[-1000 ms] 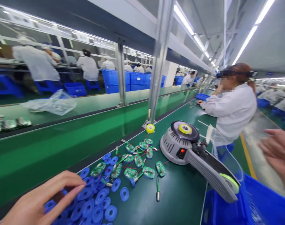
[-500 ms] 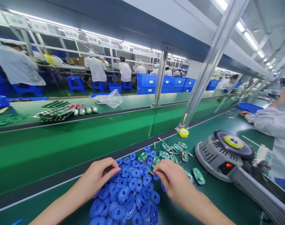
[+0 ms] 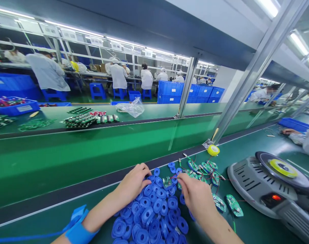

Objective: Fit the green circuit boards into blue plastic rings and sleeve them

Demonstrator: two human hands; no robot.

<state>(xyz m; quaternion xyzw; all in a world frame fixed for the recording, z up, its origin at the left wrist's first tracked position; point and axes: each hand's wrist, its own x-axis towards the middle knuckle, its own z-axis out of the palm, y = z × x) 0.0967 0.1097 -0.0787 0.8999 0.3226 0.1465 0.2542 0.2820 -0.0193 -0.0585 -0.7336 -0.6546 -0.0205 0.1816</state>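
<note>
My left hand (image 3: 132,181) rests curled on top of a heap of blue rubber rings (image 3: 150,211), its fingertips hidden among them. A blue wrist strap (image 3: 79,227) circles my left wrist. My right hand (image 3: 195,193) reaches to the far edge of the heap, fingertips pinched on a thin red wire (image 3: 173,177). That wire seems to run to a small green circuit board (image 3: 167,182) lying among the rings. More wired green boards (image 3: 206,169) lie scattered to the right of the heap, on the green bench mat (image 3: 246,230).
A grey tape dispenser (image 3: 267,183) stands at the right, with a yellow tape roll (image 3: 213,150) beyond the boards. Metal posts and a glass panel (image 3: 261,57) rise behind the bench. A co-worker's hand (image 3: 290,131) lies beside a blue tray (image 3: 295,124). Workers and blue crates fill the background.
The view has swung left, away from the dispenser. My hands moved from apart to together over the heap, and my right hand shifted from the near rings toward the far edge.
</note>
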